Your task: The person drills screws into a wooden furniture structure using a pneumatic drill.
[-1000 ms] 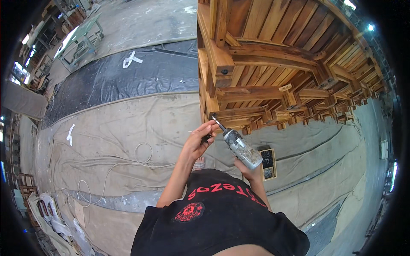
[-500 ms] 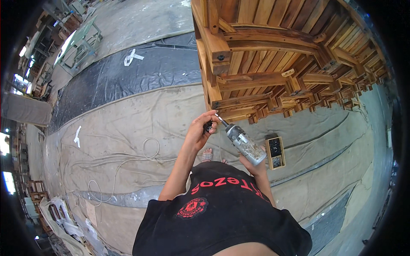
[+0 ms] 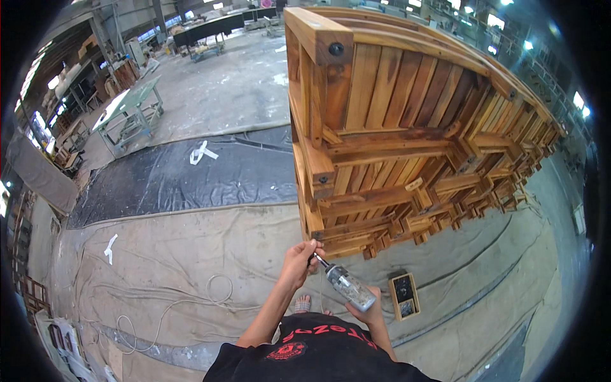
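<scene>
**Your power driver was angled up at the wooden furniture's lower corner**

Your right hand (image 3: 368, 308) was closed around the power driver (image 3: 349, 286), though the driver's body hid most of those fingers. The tool lay tilted in front of your shirt (image 3: 318, 347), its slim bit (image 3: 321, 260) pointing up and left toward your other hand. Your left hand (image 3: 296, 263) had its thumb and fingertips drawn together just beside the bit, near a dark foot (image 3: 317, 235) on the furniture's lowest near corner; you could not tell whether they touched it. The lower fingers were curled around a dark piece (image 3: 312, 260), too small to make out.

The slatted wooden furniture (image 3: 388, 83) rose ahead of you and to the right, with more round black feet on the leg ends above. A two-part wooden box (image 3: 415, 293) sat on the floor cloth (image 3: 191, 251) to the right of the driver, with dark items inside. A pale cable (image 3: 219, 303) looped across the cloth to your left.
</scene>
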`<state>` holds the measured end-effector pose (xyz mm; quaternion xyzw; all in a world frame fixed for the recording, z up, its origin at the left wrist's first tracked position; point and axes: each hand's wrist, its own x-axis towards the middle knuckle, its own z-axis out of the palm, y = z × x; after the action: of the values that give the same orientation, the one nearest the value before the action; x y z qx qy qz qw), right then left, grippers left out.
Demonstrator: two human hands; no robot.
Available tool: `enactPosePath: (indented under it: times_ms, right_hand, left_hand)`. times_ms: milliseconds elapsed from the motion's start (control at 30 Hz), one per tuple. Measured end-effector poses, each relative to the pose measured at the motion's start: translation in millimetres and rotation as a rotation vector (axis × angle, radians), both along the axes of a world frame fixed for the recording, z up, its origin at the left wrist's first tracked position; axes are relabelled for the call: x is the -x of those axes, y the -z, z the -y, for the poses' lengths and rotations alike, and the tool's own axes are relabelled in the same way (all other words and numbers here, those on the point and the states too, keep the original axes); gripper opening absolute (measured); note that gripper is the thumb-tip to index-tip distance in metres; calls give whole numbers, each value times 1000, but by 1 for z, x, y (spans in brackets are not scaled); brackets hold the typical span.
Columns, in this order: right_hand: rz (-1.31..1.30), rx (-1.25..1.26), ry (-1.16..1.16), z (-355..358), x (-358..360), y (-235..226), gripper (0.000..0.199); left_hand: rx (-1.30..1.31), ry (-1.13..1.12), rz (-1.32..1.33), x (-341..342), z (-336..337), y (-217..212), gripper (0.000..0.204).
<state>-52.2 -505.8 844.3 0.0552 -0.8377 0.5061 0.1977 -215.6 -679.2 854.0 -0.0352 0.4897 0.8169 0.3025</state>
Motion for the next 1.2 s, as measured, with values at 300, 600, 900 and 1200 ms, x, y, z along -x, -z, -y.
enactPosePath:
  times_ms: [300,600,900,1200]
  right_hand:
    - [-80,-110,52,-1,14,-15,38]
    - [-95,-122,152,3,18,-30,24]
    - [-173,-180,230,0,10,-32,25]
    - [-253,-264,296,2,9,-17,27]
  left_hand:
    - [19,-51,-83,10,-17,-23,21]
    - [-67,-220,-96,6,-41,-44,18]
    - [-25,-127,-25,8,-51,-54,19]
    - [-96,-60,-34,6,-50,-50,22]
